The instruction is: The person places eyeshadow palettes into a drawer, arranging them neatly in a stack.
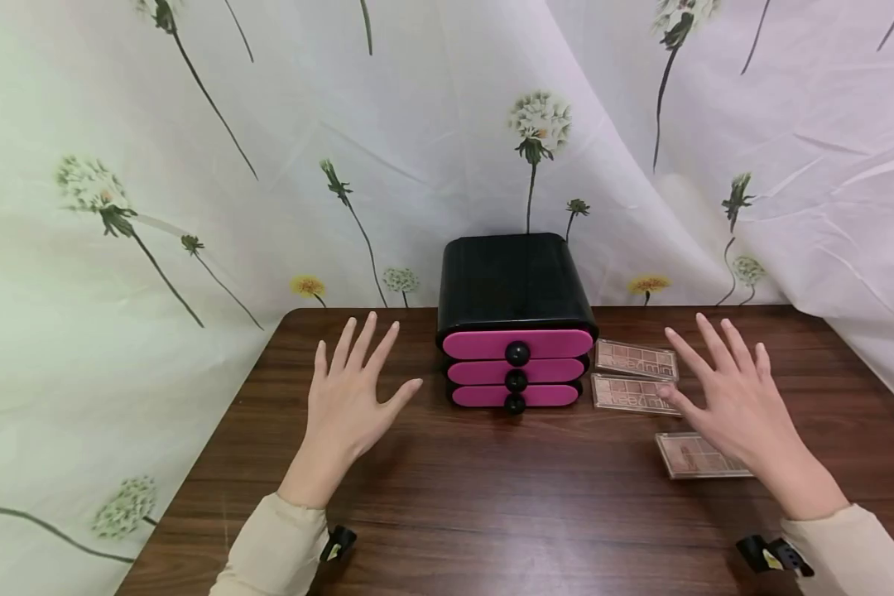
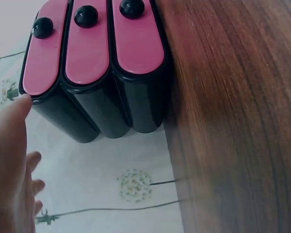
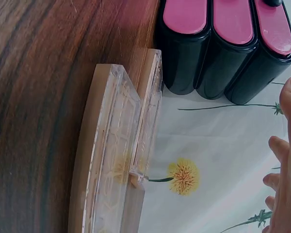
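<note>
A black drawer box (image 1: 514, 277) with three pink drawer fronts and round black knobs stands at the back middle of the table, every drawer closed. My left hand (image 1: 350, 397) is held with fingers spread to the left of the box, holding nothing. On the other side my right hand (image 1: 741, 397) is spread too, with nothing in it. Two eyeshadow palettes (image 1: 636, 358) with clear lids lie beside the box's right side; the right thumb overlaps the nearer one (image 1: 629, 394) in the head view. A third palette (image 1: 696, 457) lies closer, partly hidden by the right hand.
The dark wood table (image 1: 447, 497) reaches back to a white cloth (image 1: 417, 124) printed with dandelions, which hangs right behind the box. Small black devices (image 1: 338, 543) are strapped at both wrists, over pale sleeves (image 1: 276, 550).
</note>
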The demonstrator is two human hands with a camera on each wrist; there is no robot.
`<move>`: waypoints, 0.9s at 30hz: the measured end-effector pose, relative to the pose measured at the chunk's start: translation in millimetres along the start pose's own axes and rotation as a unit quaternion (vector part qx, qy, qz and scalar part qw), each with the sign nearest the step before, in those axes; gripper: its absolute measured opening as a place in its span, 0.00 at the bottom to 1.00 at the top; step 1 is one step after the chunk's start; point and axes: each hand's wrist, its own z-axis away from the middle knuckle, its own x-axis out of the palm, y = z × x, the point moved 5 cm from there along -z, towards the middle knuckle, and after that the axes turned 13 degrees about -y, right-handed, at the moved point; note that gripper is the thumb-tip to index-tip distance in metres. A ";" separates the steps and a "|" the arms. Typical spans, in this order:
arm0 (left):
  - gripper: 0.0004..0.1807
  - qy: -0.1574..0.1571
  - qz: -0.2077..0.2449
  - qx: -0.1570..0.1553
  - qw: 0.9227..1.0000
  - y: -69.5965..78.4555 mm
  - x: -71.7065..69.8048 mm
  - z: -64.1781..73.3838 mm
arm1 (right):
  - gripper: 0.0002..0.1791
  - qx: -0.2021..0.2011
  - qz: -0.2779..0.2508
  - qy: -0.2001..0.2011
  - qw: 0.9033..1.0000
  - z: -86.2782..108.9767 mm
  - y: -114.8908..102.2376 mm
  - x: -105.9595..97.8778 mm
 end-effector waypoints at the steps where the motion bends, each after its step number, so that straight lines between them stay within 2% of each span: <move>1: 0.44 0.002 -0.001 0.005 1.000 1.2 -0.2 -1.3 | 0.42 0.000 -0.001 0.001 1.000 0.2 -0.4 0.3; 7: 0.43 0.004 0.020 0.026 0.999 7.1 1.2 -9.1 | 0.43 -0.004 -0.010 0.002 1.000 2.3 -3.5 1.6; 12: 0.41 0.001 0.056 0.049 0.997 11.5 2.5 -16.4 | 0.43 -0.010 -0.010 0.004 1.000 4.4 -5.1 3.0; 16: 0.40 0.001 0.098 0.075 0.992 12.6 6.5 -23.7 | 0.43 -0.015 -0.017 0.009 1.000 5.5 -6.7 4.2; 21: 0.37 0.012 0.168 0.106 0.980 10.2 15.4 -34.7 | 0.42 -0.021 -0.030 0.017 0.999 6.7 -10.5 4.5; 27: 0.33 0.026 0.259 0.132 0.956 10.4 23.3 -47.3 | 0.42 -0.025 -0.036 0.018 0.999 6.7 -15.9 5.1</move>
